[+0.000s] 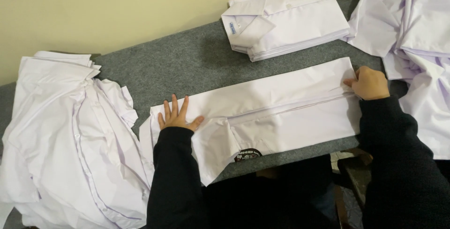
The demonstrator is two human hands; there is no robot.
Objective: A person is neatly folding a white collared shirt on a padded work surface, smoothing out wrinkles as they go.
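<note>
A white shirt point(281, 112) lies face down across the grey felt table point(187, 60), its sides folded in to a long narrow strip. My left hand point(177, 115) rests flat on its left end, fingers spread. My right hand point(369, 84) pinches the folded edge at the strip's right end. A dark round badge point(247, 154) shows on the short sleeve near the table's front edge. Both my arms are in black sleeves.
A neat stack of folded white shirts point(286, 20) sits at the back by the cream wall. Loose white shirts are heaped at the left point(70, 140) and at the right point(417, 37). A dark chair part shows below the front edge.
</note>
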